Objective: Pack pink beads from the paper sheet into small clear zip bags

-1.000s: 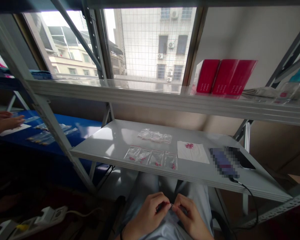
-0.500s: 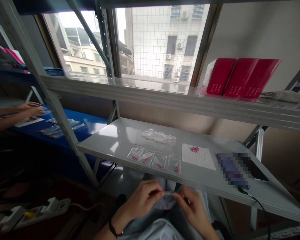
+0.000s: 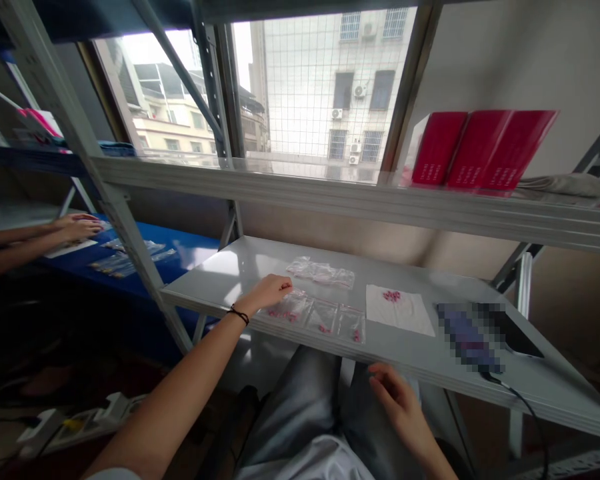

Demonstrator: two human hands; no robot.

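Your left hand (image 3: pixel 273 291) reached out over the grey steel shelf (image 3: pixel 215 283) and came down on the left end of a row of small clear zip bags (image 3: pixel 324 317), each with a red seal strip and a few pink beads (image 3: pixel 324 329) inside. Its fingers (image 3: pixel 283 285) lay close together on the leftmost bag, but you could not tell whether they pinched it. Your right hand (image 3: pixel 397 400) hung below the shelf's front edge, its fingers (image 3: pixel 380 377) loosely curled and holding nothing visible.

The row probably lay along that front edge because it was the part of the shelf nearest you. Behind the row sat a bunch of clear bags (image 3: pixel 320 273). To its right, a white paper sheet (image 3: pixel 403 320) kept a cluster of beads together, perhaps so they would not roll. Farther right on the shelf lay a pixelated object (image 3: pixel 467 337) and a black phone (image 3: pixel 517 341). The upper shelf (image 3: pixel 330 200), carrying red boxes (image 3: pixel 485 150), crossed above and limited your headroom. Left of the shelf, a rack upright (image 3: pixel 130 233) stood between you and another person's hands (image 3: pixel 77 228).
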